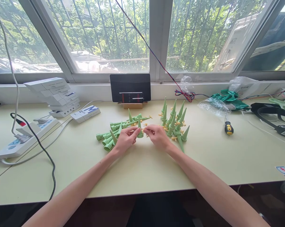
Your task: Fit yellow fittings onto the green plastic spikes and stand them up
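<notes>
Near the middle of the desk (137,170), the left hand (126,138) pinches a green spike (139,126), tip up. The right hand (157,136) has its fingers closed at a small yellow piece (143,130) beside that spike; whether the piece is seated cannot be told. Toward the right edge, a cluster of green spikes (172,125), mostly upright, shows yellow pieces fitted on several, so these look done. Toward the left edge lies a pile of green parts (116,126), apparently without fitted yellow pieces, so judged unfinished. Loose yellow bits (145,124) lie between.
</notes>
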A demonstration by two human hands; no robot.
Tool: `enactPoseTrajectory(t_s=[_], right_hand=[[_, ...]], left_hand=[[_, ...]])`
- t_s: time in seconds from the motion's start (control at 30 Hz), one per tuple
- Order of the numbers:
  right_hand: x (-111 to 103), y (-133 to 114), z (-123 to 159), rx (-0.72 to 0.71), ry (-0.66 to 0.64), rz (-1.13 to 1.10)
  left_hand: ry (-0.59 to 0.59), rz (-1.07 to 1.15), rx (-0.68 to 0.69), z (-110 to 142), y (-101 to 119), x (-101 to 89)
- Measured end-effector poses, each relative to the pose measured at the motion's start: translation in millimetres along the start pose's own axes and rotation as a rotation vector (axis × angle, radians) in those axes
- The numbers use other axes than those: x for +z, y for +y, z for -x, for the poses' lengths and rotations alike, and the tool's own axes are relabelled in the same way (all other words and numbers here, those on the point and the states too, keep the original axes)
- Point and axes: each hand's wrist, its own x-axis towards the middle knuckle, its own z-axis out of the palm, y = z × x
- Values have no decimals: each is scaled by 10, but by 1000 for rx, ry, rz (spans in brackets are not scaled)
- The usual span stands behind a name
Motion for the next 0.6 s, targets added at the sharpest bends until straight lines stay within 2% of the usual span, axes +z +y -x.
enactPoseTrajectory(t_s=[0.17,0.6], right_hand=[[5,6,14,56,19,-46],[8,-19,30,23,-11,-31]], left_hand=[[-3,-68,57,-2,-34,4],[6,-203,193,-34,-83,-46]])
